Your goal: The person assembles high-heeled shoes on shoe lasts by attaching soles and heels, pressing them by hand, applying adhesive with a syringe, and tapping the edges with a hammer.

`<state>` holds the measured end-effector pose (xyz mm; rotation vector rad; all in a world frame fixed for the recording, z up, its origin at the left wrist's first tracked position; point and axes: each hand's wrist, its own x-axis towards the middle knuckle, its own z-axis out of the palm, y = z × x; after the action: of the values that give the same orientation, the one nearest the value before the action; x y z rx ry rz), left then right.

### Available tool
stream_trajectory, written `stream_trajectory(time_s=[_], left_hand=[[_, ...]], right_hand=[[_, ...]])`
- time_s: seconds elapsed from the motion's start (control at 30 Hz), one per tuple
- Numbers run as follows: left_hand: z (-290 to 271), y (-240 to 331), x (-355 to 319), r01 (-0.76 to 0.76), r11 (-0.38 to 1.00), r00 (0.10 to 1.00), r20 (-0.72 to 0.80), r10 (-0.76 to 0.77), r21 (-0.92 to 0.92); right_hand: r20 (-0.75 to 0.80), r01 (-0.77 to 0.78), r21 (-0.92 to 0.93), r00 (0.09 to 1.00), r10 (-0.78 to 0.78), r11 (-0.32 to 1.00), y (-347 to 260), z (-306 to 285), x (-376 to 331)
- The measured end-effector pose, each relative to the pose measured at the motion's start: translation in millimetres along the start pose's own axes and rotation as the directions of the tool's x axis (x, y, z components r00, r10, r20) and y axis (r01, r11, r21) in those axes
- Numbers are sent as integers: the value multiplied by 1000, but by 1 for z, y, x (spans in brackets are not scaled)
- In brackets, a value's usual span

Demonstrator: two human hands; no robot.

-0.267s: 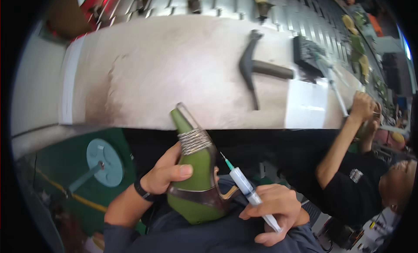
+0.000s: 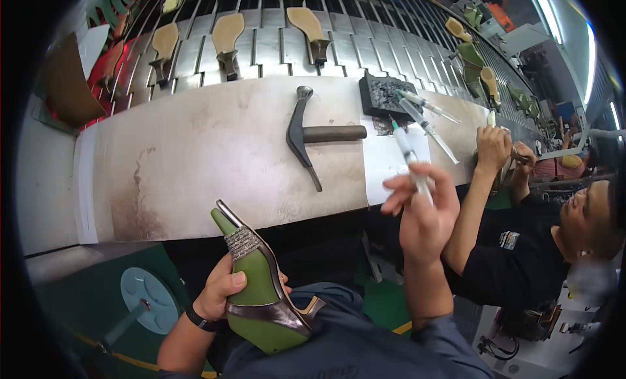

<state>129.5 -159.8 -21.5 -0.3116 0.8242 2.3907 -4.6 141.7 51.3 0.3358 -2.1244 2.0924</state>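
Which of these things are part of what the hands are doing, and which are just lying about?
In hand:
- green shoe, gripped by the left hand
- syringe, raised in the right hand

Lying about:
- hammer on the workbench
- two more syringes by the black block
- insoles on the conveyor

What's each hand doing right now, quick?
Left hand: closed in a grip around the green shoe, held over the lap.
Right hand: raised toward the workbench, gripping a syringe.
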Motion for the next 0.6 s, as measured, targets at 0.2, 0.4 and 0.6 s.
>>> stream_trajectory(time_s=[0.2, 0.4, 0.6], left_hand=[[-1, 2, 2, -18, 997, 989, 145, 30, -79], [-7, 4, -7, 12, 995, 991, 137, 2, -102], [-7, 1, -6, 35, 999, 993, 117, -30, -35]], right_hand=[[-136, -182, 67, 972, 189, 981, 47, -16, 83], [-199, -266, 124, 937, 287, 956, 32, 4, 16], [432, -494, 97, 803, 411, 864, 30, 54, -62]])
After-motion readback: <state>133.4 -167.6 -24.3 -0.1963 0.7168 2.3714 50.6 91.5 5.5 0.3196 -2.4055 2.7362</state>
